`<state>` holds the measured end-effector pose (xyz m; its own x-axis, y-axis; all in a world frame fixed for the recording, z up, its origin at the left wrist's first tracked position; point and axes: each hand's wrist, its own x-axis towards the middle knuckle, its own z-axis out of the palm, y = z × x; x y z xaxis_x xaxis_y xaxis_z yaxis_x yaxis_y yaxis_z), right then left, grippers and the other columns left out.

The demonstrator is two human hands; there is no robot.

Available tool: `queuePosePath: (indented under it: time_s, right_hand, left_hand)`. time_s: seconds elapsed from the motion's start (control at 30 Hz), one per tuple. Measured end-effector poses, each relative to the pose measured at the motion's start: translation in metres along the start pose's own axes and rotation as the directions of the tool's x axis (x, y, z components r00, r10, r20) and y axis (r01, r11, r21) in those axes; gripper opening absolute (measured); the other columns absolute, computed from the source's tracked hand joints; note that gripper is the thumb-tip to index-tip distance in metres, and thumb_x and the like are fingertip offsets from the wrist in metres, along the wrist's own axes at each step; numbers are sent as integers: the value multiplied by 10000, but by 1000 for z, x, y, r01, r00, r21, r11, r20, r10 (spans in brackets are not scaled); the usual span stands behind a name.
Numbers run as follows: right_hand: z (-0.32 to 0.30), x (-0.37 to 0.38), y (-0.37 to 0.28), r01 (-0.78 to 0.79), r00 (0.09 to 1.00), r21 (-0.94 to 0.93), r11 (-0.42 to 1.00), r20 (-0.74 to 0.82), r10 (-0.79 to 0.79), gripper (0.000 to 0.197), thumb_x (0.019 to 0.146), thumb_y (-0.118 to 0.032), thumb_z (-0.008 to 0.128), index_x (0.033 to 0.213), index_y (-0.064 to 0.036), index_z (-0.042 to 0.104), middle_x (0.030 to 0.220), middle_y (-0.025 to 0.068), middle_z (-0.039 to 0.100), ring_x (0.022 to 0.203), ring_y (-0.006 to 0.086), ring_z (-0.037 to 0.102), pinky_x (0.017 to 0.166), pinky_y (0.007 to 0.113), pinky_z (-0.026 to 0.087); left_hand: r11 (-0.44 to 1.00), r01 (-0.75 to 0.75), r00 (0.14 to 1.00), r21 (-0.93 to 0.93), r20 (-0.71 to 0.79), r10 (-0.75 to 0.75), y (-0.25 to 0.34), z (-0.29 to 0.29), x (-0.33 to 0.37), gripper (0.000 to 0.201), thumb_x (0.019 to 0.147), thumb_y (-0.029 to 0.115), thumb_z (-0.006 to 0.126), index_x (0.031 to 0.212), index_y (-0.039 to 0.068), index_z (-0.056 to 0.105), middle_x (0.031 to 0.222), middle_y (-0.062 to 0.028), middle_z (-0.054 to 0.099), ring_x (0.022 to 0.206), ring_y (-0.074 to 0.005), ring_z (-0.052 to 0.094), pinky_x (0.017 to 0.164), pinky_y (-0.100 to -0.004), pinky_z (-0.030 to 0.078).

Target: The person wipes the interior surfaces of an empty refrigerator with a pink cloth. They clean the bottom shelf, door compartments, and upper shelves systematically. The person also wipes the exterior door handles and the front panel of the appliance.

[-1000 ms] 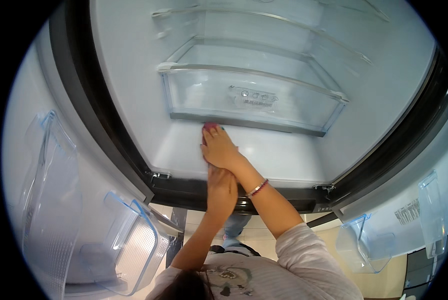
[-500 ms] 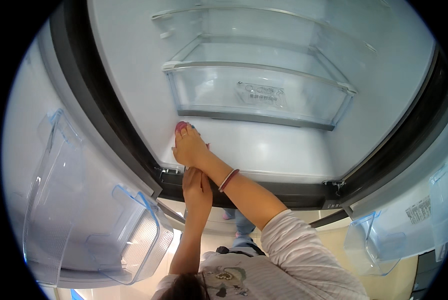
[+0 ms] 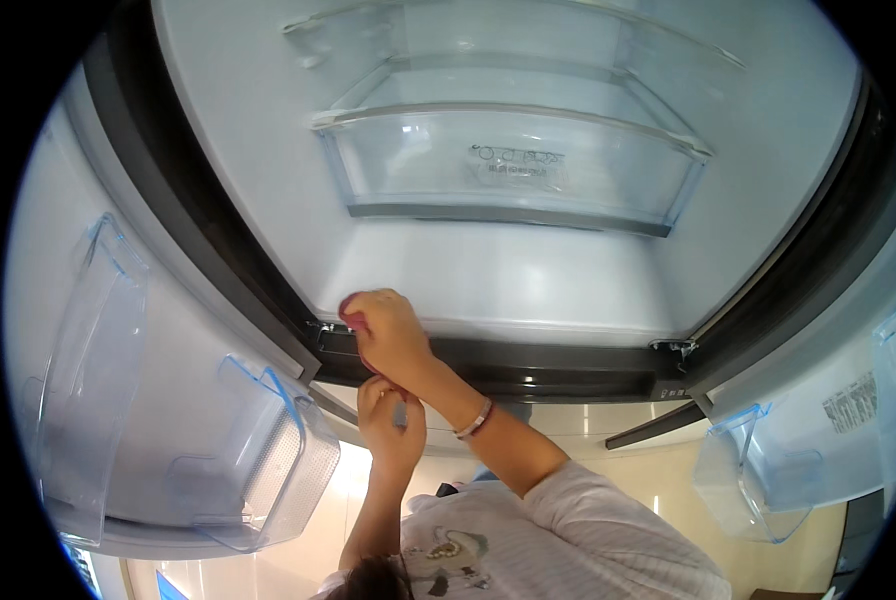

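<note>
Fridge floor (image 3: 508, 280), white and bare below the clear drawer (image 3: 508, 165), is what the hands work on; it looks clean across the middle and right, so the wiping seems near its end at the front left corner. Door bins (image 3: 268, 460) hang open on both sides. The right hand (image 3: 388, 335) presses a pink cloth (image 3: 351, 308) onto that corner's edge, fingers curled over it. The left hand (image 3: 393, 425), lower down, pinches something small I cannot make out.

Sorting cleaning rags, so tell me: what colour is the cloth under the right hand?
Pink, seen in the head view: cloth under the right hand.
</note>
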<state>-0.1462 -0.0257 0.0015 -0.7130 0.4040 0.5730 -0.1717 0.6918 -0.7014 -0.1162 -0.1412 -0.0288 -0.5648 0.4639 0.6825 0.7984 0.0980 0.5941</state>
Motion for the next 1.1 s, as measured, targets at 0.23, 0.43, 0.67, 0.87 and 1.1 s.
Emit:
queuePosePath:
  time_s: [0.23,0.43,0.67,0.87,1.1]
  right_hand:
    - [-100,-22,-6,-110,842,-265,958,-537,-52,291,700,36,586,984,-20,566,961,188,579,923,364,516,831,407,414]
    - [-179,-57,-11,-388,759,-422,819,-651,24,312,768,-35,585,1068,45,551,1073,203,558,1001,351,475,898,419,373]
    - [-179,-76,61,-412,902,-776,477,-422,93,397,840,-178,522,1159,56,503,1198,256,477,1184,419,376,987,456,307]
    - [-168,-50,72,-224,974,-835,502,-180,136,467,860,-225,496,1213,76,443,1229,285,439,1208,445,342,1004,458,290]
    - [-94,12,82,-91,991,-790,606,-10,137,510,864,-260,473,1236,83,417,1253,284,415,1228,446,306,1031,455,245]
  left_hand:
    - [981,-102,994,-167,-61,93,32,-5,30,54,673,-21,562,668,-12,510,883,-141,557,853,-300,537,743,-370,428]
    - [967,-48,998,-249,-43,38,41,35,63,75,687,5,570,717,-31,512,950,-172,543,837,-314,520,733,-372,425]
    - [946,-217,931,-241,240,274,71,111,80,380,783,61,561,1145,-27,485,1247,-229,431,1169,-374,412,985,-433,326]
    - [960,-279,908,2,325,263,54,132,59,445,786,87,485,1204,-66,458,1233,-212,482,1216,-325,406,1024,-430,281]
    - [951,-175,966,256,233,115,-6,94,83,427,799,90,458,1191,-78,469,1230,-223,484,1219,-332,398,1031,-435,265]
